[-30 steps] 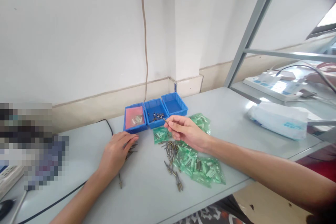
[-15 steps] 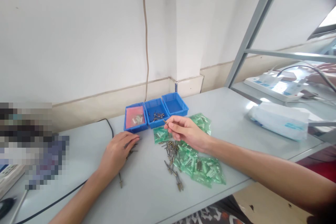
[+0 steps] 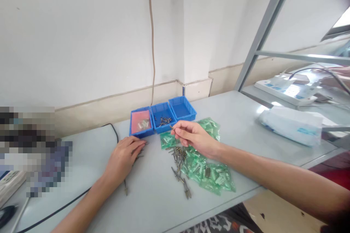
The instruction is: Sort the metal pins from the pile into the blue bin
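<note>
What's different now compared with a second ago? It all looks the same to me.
Very little: a metal piece now pokes out past the left hand; whether it is gripped is unclear. The right hand still pinches a small metal part, and the blue trays and green bags stay put.

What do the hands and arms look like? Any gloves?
The left hand and right hand wear no gloves, and I see no rings or watch. The forearms look sleeveless; the right one's elbow end is too dark to tell.
</note>
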Tool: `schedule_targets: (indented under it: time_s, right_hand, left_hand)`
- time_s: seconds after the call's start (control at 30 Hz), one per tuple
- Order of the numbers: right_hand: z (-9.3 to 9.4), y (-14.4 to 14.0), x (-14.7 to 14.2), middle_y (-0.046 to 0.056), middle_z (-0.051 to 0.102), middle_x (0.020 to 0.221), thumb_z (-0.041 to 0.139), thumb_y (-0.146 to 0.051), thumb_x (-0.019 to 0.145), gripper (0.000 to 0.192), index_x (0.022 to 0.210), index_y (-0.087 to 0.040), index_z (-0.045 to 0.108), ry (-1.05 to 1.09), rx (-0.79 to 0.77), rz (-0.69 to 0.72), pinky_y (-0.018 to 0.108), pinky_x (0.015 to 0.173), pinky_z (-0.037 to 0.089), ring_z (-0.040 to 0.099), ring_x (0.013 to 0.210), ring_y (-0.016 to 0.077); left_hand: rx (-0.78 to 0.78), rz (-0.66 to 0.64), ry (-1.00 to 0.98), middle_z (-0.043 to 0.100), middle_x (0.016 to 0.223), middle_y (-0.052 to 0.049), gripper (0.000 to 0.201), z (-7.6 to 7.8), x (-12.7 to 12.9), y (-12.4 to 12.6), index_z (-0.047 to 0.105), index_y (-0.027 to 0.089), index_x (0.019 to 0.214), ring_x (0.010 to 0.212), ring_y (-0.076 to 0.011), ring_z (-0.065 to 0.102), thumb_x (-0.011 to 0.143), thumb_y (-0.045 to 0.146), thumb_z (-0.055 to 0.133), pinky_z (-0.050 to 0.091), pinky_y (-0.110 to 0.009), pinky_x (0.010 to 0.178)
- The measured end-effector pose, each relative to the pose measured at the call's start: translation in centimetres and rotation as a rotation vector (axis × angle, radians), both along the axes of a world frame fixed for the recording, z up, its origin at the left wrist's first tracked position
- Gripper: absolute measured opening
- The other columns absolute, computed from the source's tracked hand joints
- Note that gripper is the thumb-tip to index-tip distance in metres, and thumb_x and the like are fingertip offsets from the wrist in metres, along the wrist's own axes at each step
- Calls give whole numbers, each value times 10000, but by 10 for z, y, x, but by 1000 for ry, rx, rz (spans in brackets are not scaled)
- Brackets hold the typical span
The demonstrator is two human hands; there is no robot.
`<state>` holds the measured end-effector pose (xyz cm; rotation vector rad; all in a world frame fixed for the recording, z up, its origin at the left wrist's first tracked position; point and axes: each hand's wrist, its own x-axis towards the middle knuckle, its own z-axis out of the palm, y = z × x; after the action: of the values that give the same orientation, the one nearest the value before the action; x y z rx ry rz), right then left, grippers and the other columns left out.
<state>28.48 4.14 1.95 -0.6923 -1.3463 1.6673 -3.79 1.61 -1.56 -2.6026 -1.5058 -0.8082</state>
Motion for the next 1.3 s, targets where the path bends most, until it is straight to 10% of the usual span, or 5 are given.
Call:
schedule_targets:
  time_s: [1.3]
  right_hand:
    - [6, -3, 1, -32, 562, 850, 783, -507, 963, 320, 998, -220, 645, -115, 118, -65, 267, 591, 386, 462, 601, 87]
  left_hand:
    - [-36, 210, -186, 718, 1024, -33, 216, 16, 14, -12, 599, 261, 1123, 933, -249, 693, 1107, 432, 467, 561, -393, 870]
